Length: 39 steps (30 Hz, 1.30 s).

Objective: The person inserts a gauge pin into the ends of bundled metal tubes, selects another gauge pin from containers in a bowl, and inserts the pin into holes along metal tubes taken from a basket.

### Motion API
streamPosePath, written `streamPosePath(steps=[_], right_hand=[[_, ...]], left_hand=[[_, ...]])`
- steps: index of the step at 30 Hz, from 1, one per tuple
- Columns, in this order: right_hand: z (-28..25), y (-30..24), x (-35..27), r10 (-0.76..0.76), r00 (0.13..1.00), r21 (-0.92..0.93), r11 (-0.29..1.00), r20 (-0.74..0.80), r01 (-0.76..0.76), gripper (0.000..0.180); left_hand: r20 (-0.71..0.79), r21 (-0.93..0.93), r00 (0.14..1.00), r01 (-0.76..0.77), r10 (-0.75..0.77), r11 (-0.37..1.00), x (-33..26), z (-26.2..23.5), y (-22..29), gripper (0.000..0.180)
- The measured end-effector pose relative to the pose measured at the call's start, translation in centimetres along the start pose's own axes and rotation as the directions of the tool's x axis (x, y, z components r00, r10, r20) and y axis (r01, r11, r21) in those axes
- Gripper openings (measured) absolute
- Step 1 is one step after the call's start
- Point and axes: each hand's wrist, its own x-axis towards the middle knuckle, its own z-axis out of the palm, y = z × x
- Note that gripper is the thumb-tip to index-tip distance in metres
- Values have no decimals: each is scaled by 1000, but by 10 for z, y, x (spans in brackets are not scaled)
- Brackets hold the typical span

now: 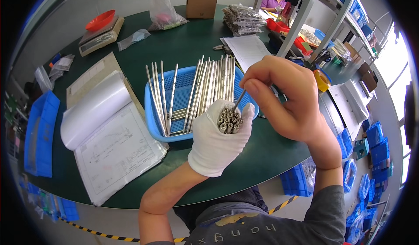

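Note:
My left hand [209,147], in a white glove, is wrapped round a bundle of shiny metal tubes [229,123], whose round, hollow-looking ends face up. Between thumb and forefinger, my bare right hand [290,99] pinches a thin metal pin [239,99]. The pin slants down to the far side of the bundle; whether its tip sits inside a tube I cannot tell. Just beyond my left hand stands a blue plastic basket [153,122]. Many long silver tubes [209,90] lean upright in it, some with small holes along their sides, and a few lie flat on its bottom.
On the green table [183,162], an open folder of drawings [118,144] lies left of the basket. Farther back are a scale [102,35] with a red tray, a cardboard box [201,3] and stacked bags [243,20]. A metal shelf post [299,20] rises at right; a person [274,1] sits beyond.

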Motion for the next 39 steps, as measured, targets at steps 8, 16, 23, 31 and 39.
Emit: streamPosePath(steps=[8, 16, 23, 31, 39], right_hand=[[-1, 8, 0, -6, 999, -25, 1000, 37, 7, 3], [-1, 4, 5, -97, 991, -51, 993, 91, 102, 3], [4, 2, 1, -60, 987, -176, 981, 152, 86, 11], [7, 0, 7, -123, 990, -185, 974, 71, 134, 8], [8, 2, 6, -79, 988, -184, 977, 129, 102, 11]], left_hand=[[27, 28, 999, 37, -38, 999, 1, -1, 7, 21], [33, -36, 999, 34, -33, 999, 2, -2, 2, 19], [58, -82, 997, 59, -55, 995, 1, -3, 2, 14], [43, -7, 999, -21, 21, 1000, 1, -3, -1, 13], [73, -61, 996, 50, -45, 997, 1, -5, 8, 11]])
